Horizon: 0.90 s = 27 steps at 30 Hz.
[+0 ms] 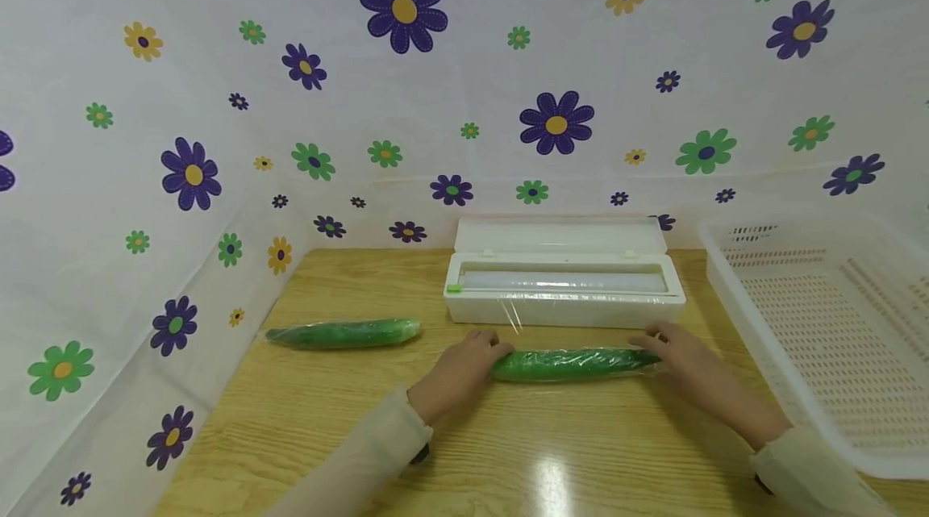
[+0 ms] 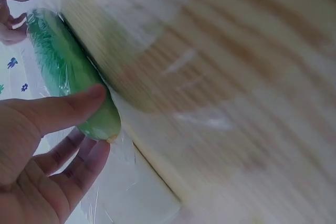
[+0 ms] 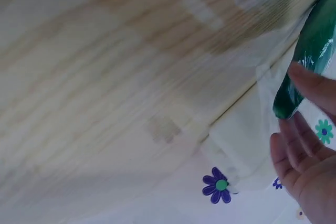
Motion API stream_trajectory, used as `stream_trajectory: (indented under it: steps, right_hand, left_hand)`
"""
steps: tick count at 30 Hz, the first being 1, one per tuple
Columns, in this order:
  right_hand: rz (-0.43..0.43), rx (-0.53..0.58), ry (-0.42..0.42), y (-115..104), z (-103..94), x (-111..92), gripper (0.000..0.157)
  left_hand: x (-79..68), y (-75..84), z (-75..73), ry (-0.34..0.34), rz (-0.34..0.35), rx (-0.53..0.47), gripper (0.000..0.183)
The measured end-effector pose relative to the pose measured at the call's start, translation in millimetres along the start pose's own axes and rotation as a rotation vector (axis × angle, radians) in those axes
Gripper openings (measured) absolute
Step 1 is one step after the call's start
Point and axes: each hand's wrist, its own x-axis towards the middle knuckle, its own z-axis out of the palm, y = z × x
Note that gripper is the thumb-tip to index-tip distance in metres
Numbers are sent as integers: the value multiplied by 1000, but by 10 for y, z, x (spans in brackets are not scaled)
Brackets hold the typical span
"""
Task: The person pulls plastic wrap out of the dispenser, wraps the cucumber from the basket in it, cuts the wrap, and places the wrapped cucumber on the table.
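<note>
A green cucumber wrapped in clear cling film lies across the table in front of the film box. My left hand grips its paler left end; in the left wrist view the thumb presses one side and the fingertips touch the end. At the darker right end, my right hand holds the tip between thumb and fingers, as the right wrist view shows with the cucumber. Just behind stands the white cling film dispenser, lid raised, its film roll visible inside. Film stretches over the dispenser's front edge.
Another film-wrapped cucumber lies at the left on the wooden table. A white perforated plastic basket stands along the right side. Flower-printed white cloth hangs behind and at the left.
</note>
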Motion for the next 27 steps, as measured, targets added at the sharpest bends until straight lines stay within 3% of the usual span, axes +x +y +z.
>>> stream_trajectory:
  steps: [5, 12, 18, 27]
  right_hand:
    - [129, 56, -63, 20, -61, -26, 38]
    - [193, 83, -115, 28, -57, -16, 30]
    - [241, 84, -157, 11, -81, 21, 22]
    - [294, 140, -217, 38, -102, 54, 17]
  left_hand:
    - [12, -43, 2, -36, 3, -3, 45]
    - [46, -126, 13, -49, 61, -6, 46]
    - [77, -195, 20, -15, 121, 27, 41]
    - [78, -257, 31, 43, 137, -40, 29]
